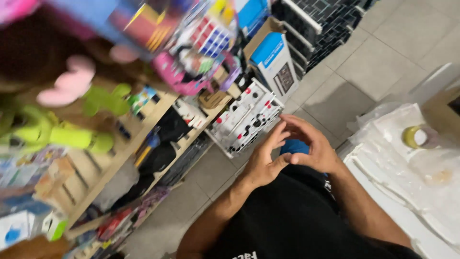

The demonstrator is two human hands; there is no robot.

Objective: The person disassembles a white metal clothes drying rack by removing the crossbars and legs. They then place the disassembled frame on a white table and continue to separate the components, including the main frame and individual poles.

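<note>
Left hand (262, 160) and right hand (311, 146) touching, blue object (293, 146) between, open floor (335, 96) beyond

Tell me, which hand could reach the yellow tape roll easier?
Probably the right hand: it is nearer the tape roll on the plastic sheets. The left hand sits farther, toward the toy shelves.

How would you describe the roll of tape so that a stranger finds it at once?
Look at the white plastic sheets to the right of the person's hands. The roll of tape lies on top of them, near the far edge. It is the only round, yellowish ring there.
</note>
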